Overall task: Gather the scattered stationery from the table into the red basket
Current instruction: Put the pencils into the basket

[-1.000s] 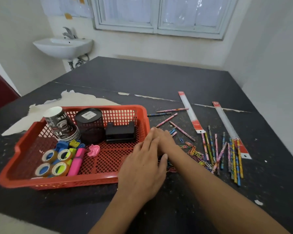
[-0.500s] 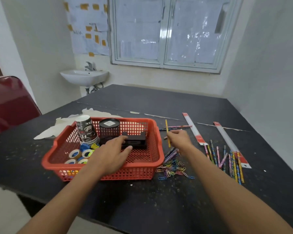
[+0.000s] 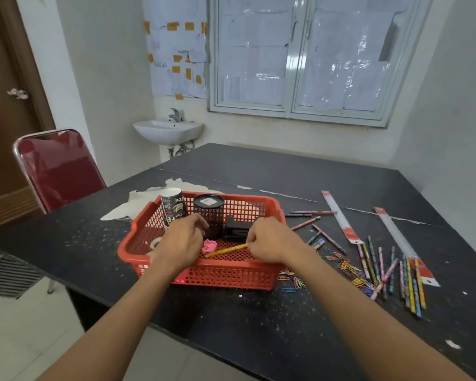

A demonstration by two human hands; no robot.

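- Since half a second ago, the right hand (image 3: 270, 241) has crossed from the table into the red basket (image 3: 226, 276), and the yellow pencil (image 3: 226, 250) it held upright is now nearly flat.
- Its thumb and fingertips pinch the pencil's right end. The other end points left, down near the basket floor, just beside a small pink item (image 3: 210, 245).
- The left hand (image 3: 182, 240) is inside the basket too, knuckles up and fingers curled downward at the foot of the black mesh pen holder (image 3: 209, 209). Whether they grasp anything cannot be told from this angle.
- Beside the pen holder stand a stack of printed paper cups (image 3: 173, 209), leaning left, and a black block, possibly a tape dispenser (image 3: 238, 229). A tape roll (image 3: 155, 243) shows past the left wrist.
- Right of the basket, coloured paper clips (image 3: 346, 268) lie scattered on the black table (image 3: 259, 331), touching the basket's front corner.
- Farther right lie loose patterned pencils (image 3: 379, 266) and two sleeved rulers (image 3: 340, 215), one (image 3: 404, 244) well to the right of the other.
- A red chair (image 3: 55, 169) stands at the table's left, and a white washbasin (image 3: 168, 130) hangs on the far wall.
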